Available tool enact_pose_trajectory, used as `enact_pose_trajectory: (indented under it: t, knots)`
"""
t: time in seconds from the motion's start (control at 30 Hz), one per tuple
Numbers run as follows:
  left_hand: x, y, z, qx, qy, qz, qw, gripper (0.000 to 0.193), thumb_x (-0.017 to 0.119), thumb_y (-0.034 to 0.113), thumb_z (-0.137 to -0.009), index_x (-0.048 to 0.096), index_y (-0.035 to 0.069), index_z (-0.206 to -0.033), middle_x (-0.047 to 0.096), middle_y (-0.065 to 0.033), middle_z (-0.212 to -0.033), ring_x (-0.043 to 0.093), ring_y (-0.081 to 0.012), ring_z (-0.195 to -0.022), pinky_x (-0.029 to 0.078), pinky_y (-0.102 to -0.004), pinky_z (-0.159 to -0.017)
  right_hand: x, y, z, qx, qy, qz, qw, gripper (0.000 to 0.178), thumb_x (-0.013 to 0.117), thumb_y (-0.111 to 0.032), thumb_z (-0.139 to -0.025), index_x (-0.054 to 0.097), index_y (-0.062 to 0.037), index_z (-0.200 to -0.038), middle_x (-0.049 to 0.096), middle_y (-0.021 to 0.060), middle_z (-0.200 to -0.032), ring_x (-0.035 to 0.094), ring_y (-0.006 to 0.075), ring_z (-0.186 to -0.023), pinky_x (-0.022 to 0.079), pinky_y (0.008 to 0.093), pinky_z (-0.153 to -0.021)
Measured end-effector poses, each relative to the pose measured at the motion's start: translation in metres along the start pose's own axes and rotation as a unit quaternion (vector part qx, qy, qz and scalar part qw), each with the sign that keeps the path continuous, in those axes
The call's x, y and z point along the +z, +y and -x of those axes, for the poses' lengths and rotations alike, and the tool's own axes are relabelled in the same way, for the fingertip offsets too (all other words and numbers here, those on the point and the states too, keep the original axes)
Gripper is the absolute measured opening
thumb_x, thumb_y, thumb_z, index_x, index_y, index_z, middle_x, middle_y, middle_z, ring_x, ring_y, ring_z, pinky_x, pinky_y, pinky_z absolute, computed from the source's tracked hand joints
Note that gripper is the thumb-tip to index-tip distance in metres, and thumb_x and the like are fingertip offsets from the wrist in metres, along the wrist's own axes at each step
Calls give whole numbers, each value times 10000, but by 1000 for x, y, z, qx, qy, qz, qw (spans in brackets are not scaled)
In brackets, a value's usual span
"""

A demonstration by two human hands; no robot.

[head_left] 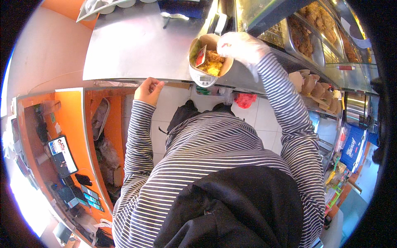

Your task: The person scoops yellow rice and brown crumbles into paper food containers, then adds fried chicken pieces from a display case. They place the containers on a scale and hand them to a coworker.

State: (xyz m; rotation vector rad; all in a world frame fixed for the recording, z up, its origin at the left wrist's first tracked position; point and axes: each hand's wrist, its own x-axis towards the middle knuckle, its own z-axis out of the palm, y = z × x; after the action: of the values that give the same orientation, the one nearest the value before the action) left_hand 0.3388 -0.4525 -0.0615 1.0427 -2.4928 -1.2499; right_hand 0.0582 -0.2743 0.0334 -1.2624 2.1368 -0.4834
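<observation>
A paper food box (226, 68) with a pale wall and brown inside stands on a small white digital scale (204, 80) at the counter's front edge. It contains fried chicken (216, 57), a yellow food (213, 68) and a red-and-white sachet (201, 56). In a clear plastic glove, my right hand (244, 47) is at the box's right rim with its fingers curled. A small red spot shows at the fingertips; what they grip cannot be made out. My bare left hand (149, 91) hovers by the counter edge, fingers loosely bent and apart, holding nothing.
The metal counter (136, 45) runs across the front. On the right, a glass-fronted warmer holds trays of fried chicken (320, 22), above folded brown paper boxes (312, 87). An orange shelf unit (70, 107) with a screen (63, 156) stands left. A red plastic bag (245, 100) lies below the counter.
</observation>
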Motion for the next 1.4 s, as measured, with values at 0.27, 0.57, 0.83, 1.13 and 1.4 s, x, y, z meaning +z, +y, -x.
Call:
enact_pose_trajectory:
  t: [0.27, 0.57, 0.83, 1.13, 1.4]
  knots:
    - [9, 1, 6, 11, -56, -17, 998, 279, 655, 315, -834, 630, 39, -857, 543, -43, -599, 514, -138, -546, 438, -280, -535, 41, -5, -32, 54, -29, 279, 958, 260, 537, -173, -828, 655, -13, -996, 664, 177, -964, 659, 283, -892, 529, 383, -760]
    - [13, -21, 16, -3, -70, -47, 996, 281, 637, 325, -835, 629, 46, -865, 567, -67, -613, 568, -187, -578, 462, -324, -560, 19, -5, -30, 8, 105, 182, 978, 302, 514, -310, -840, 659, -75, -961, 645, 148, -937, 621, 311, -897, 488, 405, -786]
    - [15, -12, 13, -2, -94, -65, 993, 294, 648, 339, -831, 637, 48, -872, 585, -75, -635, 569, -178, -591, 466, -308, -576, 31, -16, -23, 53, 7, 232, 971, 284, 630, -246, -800, 614, -53, -1008, 619, 146, -990, 593, 276, -952, 462, 366, -855]
    - [37, -14, 0, -42, -72, 125, 989, 386, 675, 331, -832, 551, 63, -1080, 589, -30, -806, 555, -126, -677, 469, -280, -594, -91, 4, 134, 31, 182, -284, 941, 147, 576, -177, -899, 629, -70, -986, 629, 26, -819, 447, 4, -536, 293, 145, -428]
    - [131, 85, -2, -336, -128, 595, 718, 1052, 707, 588, -685, -9, 396, -1432, -95, -118, -1513, 55, -469, -1354, 203, -720, -962, -114, 115, 144, 94, 265, 290, 915, 373, 569, -316, -897, 551, -184, -1245, 525, 170, -1271, 529, 319, -1148, 400, 384, -993]
